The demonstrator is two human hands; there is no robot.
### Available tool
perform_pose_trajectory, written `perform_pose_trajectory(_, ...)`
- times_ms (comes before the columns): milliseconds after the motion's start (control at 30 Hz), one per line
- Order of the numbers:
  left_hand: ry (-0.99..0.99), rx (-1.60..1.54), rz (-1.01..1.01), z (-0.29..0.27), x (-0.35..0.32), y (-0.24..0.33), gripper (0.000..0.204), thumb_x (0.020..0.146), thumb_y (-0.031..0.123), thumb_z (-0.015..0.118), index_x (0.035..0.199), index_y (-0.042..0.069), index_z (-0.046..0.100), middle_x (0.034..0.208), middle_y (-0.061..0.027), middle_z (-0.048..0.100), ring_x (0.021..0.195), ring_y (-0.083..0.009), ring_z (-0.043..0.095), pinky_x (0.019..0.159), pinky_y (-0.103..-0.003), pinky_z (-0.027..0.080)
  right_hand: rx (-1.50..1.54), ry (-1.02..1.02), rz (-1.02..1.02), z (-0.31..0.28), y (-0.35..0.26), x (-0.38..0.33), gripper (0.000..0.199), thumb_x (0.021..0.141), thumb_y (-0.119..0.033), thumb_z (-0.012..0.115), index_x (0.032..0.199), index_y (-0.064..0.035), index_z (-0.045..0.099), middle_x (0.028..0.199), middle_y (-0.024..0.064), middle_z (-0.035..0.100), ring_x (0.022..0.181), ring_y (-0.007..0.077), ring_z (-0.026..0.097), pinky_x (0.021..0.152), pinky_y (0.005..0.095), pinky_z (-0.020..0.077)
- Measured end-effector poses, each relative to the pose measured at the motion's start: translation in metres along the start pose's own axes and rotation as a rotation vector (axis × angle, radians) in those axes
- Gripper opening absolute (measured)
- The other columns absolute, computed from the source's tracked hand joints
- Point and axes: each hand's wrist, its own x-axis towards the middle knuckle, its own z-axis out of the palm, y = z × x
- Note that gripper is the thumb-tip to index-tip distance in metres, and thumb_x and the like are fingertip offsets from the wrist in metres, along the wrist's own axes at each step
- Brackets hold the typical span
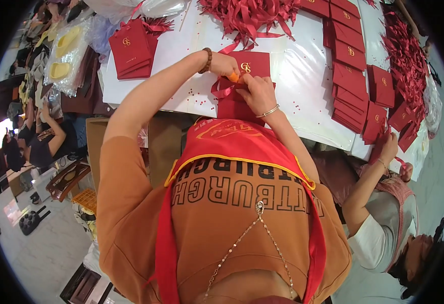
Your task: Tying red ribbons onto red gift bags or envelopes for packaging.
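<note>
My left hand (pixel 223 64), with a brown bead bracelet at the wrist, is closed in a pinch over a red paper gift bag (pixel 260 62) with a gold emblem. Something small and orange (pixel 233 77) shows at its fingertips; whether it is worn or held I cannot make out. My right hand (pixel 259 95), with a bangle on the wrist, pinches close beside it. A red ribbon (pixel 223 92) loops out between the two hands, and their fingers are closed on it. Below them, more of the dark red bag or a second one (pixel 234 109) lies at the table edge.
Loose red ribbons (pixel 252 17) heap at the far side. Finished-looking red bags (pixel 131 50) stack at left, others (pixel 348 53) in rows at right. Small red dots are scattered on the white table (pixel 303 76). A co-worker's hand (pixel 386 147) handles ribbon at right.
</note>
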Motion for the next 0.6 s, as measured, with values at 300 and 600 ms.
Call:
perform_pose_trajectory(300, 0.637, -0.172, -0.067, 0.014, 0.017, 0.009, 0.024, 0.077, 0.023, 0.056, 0.073, 0.0, 0.061, 0.065, -0.0064, 0.057, 0.059, -0.0123, 0.051, 0.054, -0.026, 0.04, 0.128, -0.008, -0.021, 0.003, 0.004, 0.003, 0.019, 0.07, -0.016, 0.065, 0.083, -0.0096, 0.053, 0.068, 0.0077, 0.058, 0.067, 0.0253, 0.055, 0.065, 0.0362, 0.0361)
perform_pose_trajectory(600, 1.163, 0.273, -0.528, 0.015, 0.01, -0.02, 0.027, 0.077, 0.034, 0.055, 0.087, 0.009, 0.06, 0.095, -0.0117, 0.06, 0.083, -0.0288, 0.059, 0.069, -0.041, 0.044, 0.127, -0.071, 0.123, 0.018, 0.028, 0.014, 0.024, 0.068, -0.019, 0.066, 0.089, -0.0121, 0.057, 0.079, 0.0072, 0.06, 0.078, 0.0247, 0.057, 0.065, 0.0375, 0.0356)
